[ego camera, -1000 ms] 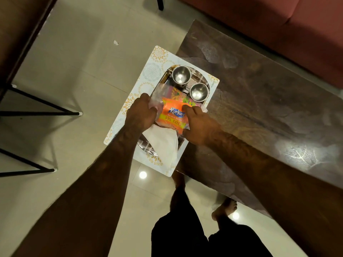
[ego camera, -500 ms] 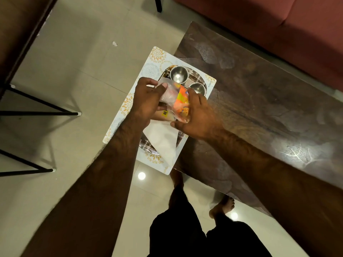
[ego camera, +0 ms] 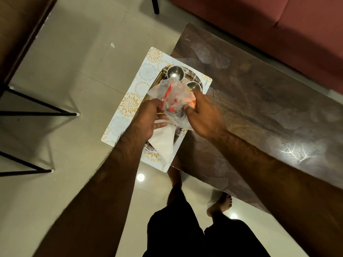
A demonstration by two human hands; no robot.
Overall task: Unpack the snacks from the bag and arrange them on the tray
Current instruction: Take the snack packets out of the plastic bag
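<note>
Bag (ego camera: pixel 171 93): clear thin plastic, crumpled, held above the middle of the tray. Orange and red snack packets (ego camera: pixel 191 101) show through its film; their count cannot be told.

Left hand (ego camera: pixel 148 119): fingers closed on the bag's near-left side, palm turned partly up.

Right hand (ego camera: pixel 202 115): fingers pinched on the bag's right side, beside an orange packet.

Tray (ego camera: pixel 159 76): steel, on the placemat, largely covered by the bag and hands; only its far-left rim and a near edge show.

Two steel cups (ego camera: pixel 175 71): upright, side by side at the tray's far end; the right one (ego camera: pixel 194 85) is partly hidden by the bag.

Napkin (ego camera: pixel 164 143): white, folded to a triangle, lying at the tray's near end with its point reaching over the near rim.

Placemat (ego camera: pixel 130 104): white with orange and grey floral rings, under the tray, overhanging the tabletop's left edge.

Tabletop (ego camera: pixel 259 101): dark brown wood, glossy, right of the tray.

Floor (ego camera: pixel 74 71): pale tiles, with black metal furniture legs (ego camera: pixel 39 114) at left. A red sofa (ego camera: pixel 278 30) stands at far right.
</note>
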